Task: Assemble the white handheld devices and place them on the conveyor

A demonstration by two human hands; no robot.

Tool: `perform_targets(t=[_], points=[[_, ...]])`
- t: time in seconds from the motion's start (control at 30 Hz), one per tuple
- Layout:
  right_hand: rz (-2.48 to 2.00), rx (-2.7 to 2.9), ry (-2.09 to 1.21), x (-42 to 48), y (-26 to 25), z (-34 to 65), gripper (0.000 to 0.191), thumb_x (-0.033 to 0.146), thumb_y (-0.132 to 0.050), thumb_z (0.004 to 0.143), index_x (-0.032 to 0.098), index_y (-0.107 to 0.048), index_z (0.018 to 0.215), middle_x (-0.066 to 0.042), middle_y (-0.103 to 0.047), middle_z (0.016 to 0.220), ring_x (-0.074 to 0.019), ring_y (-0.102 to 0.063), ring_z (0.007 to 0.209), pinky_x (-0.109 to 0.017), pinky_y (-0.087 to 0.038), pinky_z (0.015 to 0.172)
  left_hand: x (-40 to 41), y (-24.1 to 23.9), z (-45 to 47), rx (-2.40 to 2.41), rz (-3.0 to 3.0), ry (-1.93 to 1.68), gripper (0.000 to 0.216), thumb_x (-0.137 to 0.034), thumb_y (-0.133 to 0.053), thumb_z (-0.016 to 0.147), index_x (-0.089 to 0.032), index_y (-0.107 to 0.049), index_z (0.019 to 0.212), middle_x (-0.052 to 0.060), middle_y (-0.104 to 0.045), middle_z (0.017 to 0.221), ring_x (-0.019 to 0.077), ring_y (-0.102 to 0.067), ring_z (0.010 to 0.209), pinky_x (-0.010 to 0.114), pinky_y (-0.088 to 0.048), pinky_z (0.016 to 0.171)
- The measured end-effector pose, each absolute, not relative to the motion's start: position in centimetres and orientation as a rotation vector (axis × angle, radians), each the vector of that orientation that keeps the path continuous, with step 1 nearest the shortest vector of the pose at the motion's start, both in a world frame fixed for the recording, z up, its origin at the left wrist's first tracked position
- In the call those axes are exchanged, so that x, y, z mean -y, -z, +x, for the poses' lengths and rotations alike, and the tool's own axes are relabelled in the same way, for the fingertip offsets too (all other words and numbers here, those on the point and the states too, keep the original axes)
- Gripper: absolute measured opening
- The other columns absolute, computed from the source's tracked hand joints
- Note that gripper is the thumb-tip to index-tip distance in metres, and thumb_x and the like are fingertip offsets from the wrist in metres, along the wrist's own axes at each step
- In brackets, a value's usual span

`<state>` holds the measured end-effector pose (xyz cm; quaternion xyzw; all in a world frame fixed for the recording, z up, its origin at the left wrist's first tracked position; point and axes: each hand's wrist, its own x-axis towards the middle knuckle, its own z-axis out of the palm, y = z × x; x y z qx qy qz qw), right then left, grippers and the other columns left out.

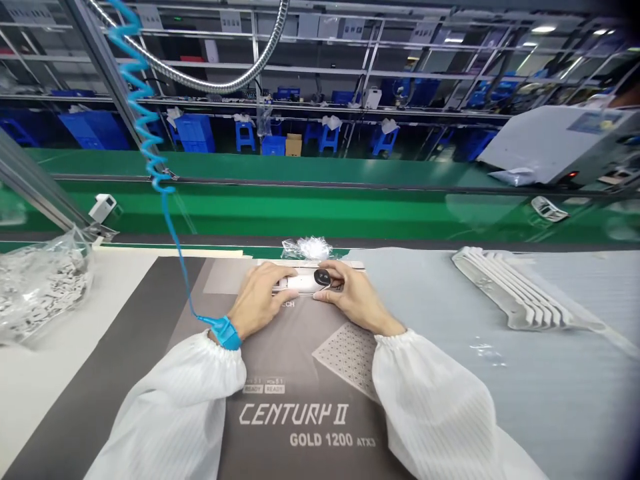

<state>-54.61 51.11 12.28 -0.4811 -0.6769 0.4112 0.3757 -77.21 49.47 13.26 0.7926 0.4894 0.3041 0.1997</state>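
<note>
Between my two hands lies a small white device with a black rounded end (pixel 323 277), which looks like a small camera; its exact kind I cannot make out. My left hand (pixel 263 293) grips the device's left end between thumb and fingers. The black end is pinched by my right hand (pixel 353 293). Beneath my hands spreads a dark printed mat (pixel 300 353) marked "CENTURY II GOLD 1200". A blue wrist strap (pixel 226 333) circles my left wrist, joined to a coiled blue cord (pixel 145 113).
At left lies a clear bag of small parts (pixel 45 287). Crumpled clear plastic (pixel 307 248) sits just beyond my hands. Several curved white parts (pixel 515 293) are stacked at right. Past the bench edge runs a green conveyor (pixel 300 210), with white units (pixel 103 207) on it.
</note>
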Motion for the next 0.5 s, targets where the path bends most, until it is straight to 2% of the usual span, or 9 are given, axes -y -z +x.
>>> perform_targets(t=[0.1, 0.2, 0.27, 0.33, 0.43, 0.5], points=[[-1.187, 1.665, -1.094, -51.0, -12.6, -54.4, 0.057, 0.027, -0.088, 0.067, 0.024, -0.063, 0.118, -0.006, -0.075, 0.110, -0.0241, -0.070, 0.100, -0.043, -0.054, 0.095, -49.5, -13.5, -77.3, -1.386, 2.155, -0.857, 0.033, -0.031, -0.070, 0.084, -0.023, -0.067, 0.117, 0.007, -0.070, 0.119, 0.0253, -0.060, 0.112, 0.041, -0.044, 0.100], [-1.105, 1.495, -1.153, -51.0, -13.3, -54.7, 0.052, 0.036, -0.088, 0.067, 0.023, -0.066, 0.113, -0.007, -0.075, 0.111, -0.0260, -0.069, 0.105, -0.044, -0.053, 0.097, -49.1, -14.0, -76.7, -1.335, 1.962, -0.934, 0.032, -0.033, -0.067, 0.087, -0.023, -0.066, 0.117, 0.006, -0.069, 0.123, 0.0233, -0.063, 0.112, 0.037, -0.045, 0.101], [-1.026, 1.319, -1.240, -51.0, -13.6, -55.6, 0.046, 0.048, -0.081, 0.074, 0.022, -0.067, 0.110, -0.008, -0.074, 0.112, -0.0261, -0.068, 0.107, -0.043, -0.053, 0.098, -48.6, -14.3, -75.8, -1.252, 1.853, -1.012, 0.030, -0.035, -0.061, 0.092, -0.022, -0.064, 0.119, 0.005, -0.068, 0.126, 0.0214, -0.063, 0.113, 0.034, -0.047, 0.101], [-0.940, 1.125, -1.367, -50.9, -13.7, -56.8, 0.046, 0.063, -0.065, 0.084, 0.022, -0.066, 0.106, -0.009, -0.073, 0.107, -0.0262, -0.068, 0.106, -0.043, -0.054, 0.096, -47.9, -14.4, -74.6, -1.204, 1.858, -1.049, 0.031, -0.036, -0.052, 0.097, -0.022, -0.062, 0.122, 0.006, -0.066, 0.128, 0.0209, -0.062, 0.117, 0.033, -0.046, 0.102], [-0.870, 0.875, -1.519, -50.8, -13.1, -58.4, 0.055, 0.074, -0.038, 0.090, 0.024, -0.062, 0.090, -0.007, -0.069, 0.080, -0.0273, -0.069, 0.091, -0.046, -0.057, 0.085, -46.9, -14.5, -72.7, -1.341, 2.033, -0.896, 0.038, -0.039, -0.041, 0.101, -0.019, -0.057, 0.129, 0.012, -0.067, 0.126, 0.0267, -0.065, 0.112, 0.039, -0.049, 0.097], [-0.877, 0.809, -1.535, -50.8, -12.7, -58.6, 0.052, 0.073, -0.033, 0.090, 0.027, -0.053, 0.075, -0.002, -0.053, 0.055, -0.0265, -0.065, 0.071, -0.047, -0.057, 0.077, -46.3, -14.7, -71.8, -1.476, 2.140, -0.643, 0.047, -0.049, -0.040, 0.100, -0.017, -0.056, 0.130, 0.016, -0.072, 0.111, 0.0323, -0.070, 0.097, 0.043, -0.052, 0.085]])
